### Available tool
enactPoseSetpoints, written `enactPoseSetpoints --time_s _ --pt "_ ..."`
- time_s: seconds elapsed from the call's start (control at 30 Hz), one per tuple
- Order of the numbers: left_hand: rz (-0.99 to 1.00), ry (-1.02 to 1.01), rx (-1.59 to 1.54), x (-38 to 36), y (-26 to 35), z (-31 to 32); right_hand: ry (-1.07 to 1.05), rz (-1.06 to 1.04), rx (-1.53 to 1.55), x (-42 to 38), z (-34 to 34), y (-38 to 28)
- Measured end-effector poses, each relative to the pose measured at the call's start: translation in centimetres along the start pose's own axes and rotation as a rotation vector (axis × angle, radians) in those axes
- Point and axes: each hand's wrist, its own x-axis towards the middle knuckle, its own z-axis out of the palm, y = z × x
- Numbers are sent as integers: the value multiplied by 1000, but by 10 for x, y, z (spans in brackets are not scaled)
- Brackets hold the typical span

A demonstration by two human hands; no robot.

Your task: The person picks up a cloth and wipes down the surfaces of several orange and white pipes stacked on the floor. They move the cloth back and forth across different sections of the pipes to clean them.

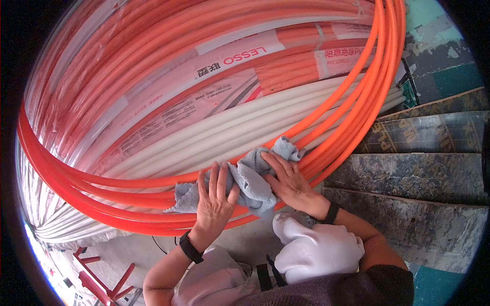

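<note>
A crumpled grey cloth (252,186) lies draped over a large coil of orange conduit pipe (367,102). My left hand (215,199) rests on the cloth's left part, its fingers stretched out and lying flat. Close by on the right, my right hand (291,184) grips a bunched part of the cloth, thumb apart from the fingers. The cloth hides the stretch of pipe beneath both hands. The orange loops sweep from the far left, under the cloth, and up to the top right.
Behind are wrapped red-orange coils (153,51) in printed plastic film and a bundle of white pipes (204,135). Worn dark boards (408,173) lie stacked at the right. A red metal frame (104,280) stands at the lower left. My knees are just below the coil.
</note>
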Motion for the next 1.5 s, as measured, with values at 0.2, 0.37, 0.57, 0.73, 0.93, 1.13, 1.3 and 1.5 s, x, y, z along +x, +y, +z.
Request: enactPoseSetpoints --time_s 0.2,0.37,0.57,0.73,0.93,1.13,1.3,1.5 --pt "17 40 15 16 -10 0 90 -27 -83 25 2 13" --pt "46 41 29 35 -23 -16 69 -125 -71 42 -24 33" --pt "80 54 68 40 -27 -17 75 -164 -168 48 -39 37" --pt "116 -17 101 35 -11 -8 9 -77 -18 37 -46 38" --pt "236 -80 114 38 1 -1 96 118 -3 13 -56 73" --pt "280 -11 289 55 16 -5 369 387 -288 15 -70 130" --pt "283 -24 200 58 19 -4 502 480 -249 22 -71 145" --pt "239 -52 22 46 12 -4 411 501 -273 23 -55 119"
